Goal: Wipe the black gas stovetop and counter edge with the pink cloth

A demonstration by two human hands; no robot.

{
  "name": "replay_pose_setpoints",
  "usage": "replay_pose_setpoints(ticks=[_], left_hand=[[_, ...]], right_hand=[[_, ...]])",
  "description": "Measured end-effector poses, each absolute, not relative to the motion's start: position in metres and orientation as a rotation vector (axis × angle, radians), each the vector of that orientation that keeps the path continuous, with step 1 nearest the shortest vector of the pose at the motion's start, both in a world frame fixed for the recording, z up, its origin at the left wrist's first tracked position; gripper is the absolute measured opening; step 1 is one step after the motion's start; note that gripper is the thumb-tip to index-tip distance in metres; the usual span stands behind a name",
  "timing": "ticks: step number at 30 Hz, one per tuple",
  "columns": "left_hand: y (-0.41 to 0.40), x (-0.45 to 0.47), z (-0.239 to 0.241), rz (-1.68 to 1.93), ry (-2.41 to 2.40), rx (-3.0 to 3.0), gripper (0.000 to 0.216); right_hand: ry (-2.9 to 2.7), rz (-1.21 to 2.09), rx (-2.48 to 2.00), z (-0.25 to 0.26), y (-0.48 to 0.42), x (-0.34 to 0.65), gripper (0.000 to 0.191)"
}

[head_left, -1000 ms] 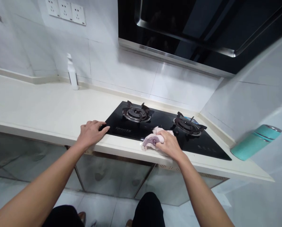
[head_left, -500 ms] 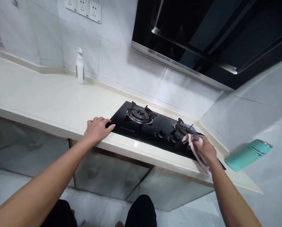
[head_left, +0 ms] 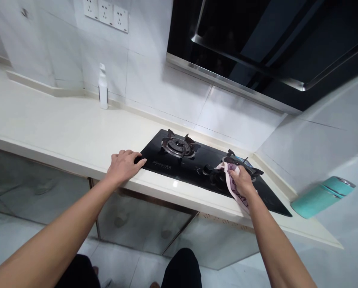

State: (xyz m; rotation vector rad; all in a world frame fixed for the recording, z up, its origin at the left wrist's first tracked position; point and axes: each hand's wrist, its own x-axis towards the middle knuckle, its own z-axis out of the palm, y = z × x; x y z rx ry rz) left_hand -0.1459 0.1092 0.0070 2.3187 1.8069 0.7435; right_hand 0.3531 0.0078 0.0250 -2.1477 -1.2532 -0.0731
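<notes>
A black glass gas stove (head_left: 179, 172) with two burners is set in the pale counter. My left hand (head_left: 125, 166) lies flat on the counter at the stove's front left corner, fingers spread, the thumb touching the glass edge. In my right hand (head_left: 241, 180) is a white and purple cloth (head_left: 233, 186), bunched over the right control knob area in front of the right burner (head_left: 247, 166). Part of the cloth hangs towards the counter's front edge. The left knob (head_left: 207, 170) shows just left of the cloth, while the right one is mostly covered.
A white spray bottle (head_left: 103, 88) stands by the back wall, left of the stove. On the right end of the counter is a turquoise canister (head_left: 323, 196). The black range hood (head_left: 241, 48) juts out above. Wall sockets (head_left: 106, 14) are at upper left.
My right hand has moved left with the cloth, from the stove's right front part to the knobs. My left hand stays at the corner. The view has shifted slightly.
</notes>
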Motion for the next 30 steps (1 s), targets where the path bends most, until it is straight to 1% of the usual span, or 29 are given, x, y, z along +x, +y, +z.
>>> replay_pose_setpoints(ticks=[4,7,10,13,15,19,22,26,28,30], left_hand=[[0.107,-0.145,0.007,0.777,1.784,2.299,0.06],[0.106,-0.144,0.007,0.799,1.776,2.304,0.06],[0.105,-0.142,0.008,0.783,1.77,2.314,0.061],[0.104,-0.142,0.009,0.77,1.783,2.31,0.061],[0.102,-0.142,0.01,0.77,1.782,2.309,0.059],[0.1,-0.142,0.009,0.793,1.772,2.304,0.057],[0.1,-0.143,0.009,0.806,1.772,2.297,0.056],[0.102,-0.143,0.01,0.803,1.773,2.275,0.057],[0.103,-0.143,0.01,0.793,1.787,2.281,0.058],[0.105,-0.143,0.01,0.768,1.802,2.304,0.059]], right_hand=[[-1.159,-0.026,-2.11,0.028,-0.02,0.363,0.043],[-1.24,0.139,-2.056,0.033,-0.049,0.359,0.042],[-1.263,0.264,-1.909,0.044,-0.067,0.349,0.049],[-1.16,0.192,-1.736,0.058,-0.052,0.332,0.058],[-1.198,0.07,-1.708,0.067,-0.025,0.314,0.059],[-1.569,-0.265,-2.005,0.069,0.03,0.268,0.04],[-1.678,-0.303,-2.145,0.06,0.043,0.239,0.027],[-1.779,-0.411,-2.107,0.042,0.018,0.221,0.022],[-1.921,-0.461,-2.01,0.03,-0.001,0.211,0.018],[-2.036,-0.428,-1.867,0.019,-0.012,0.195,0.017]])
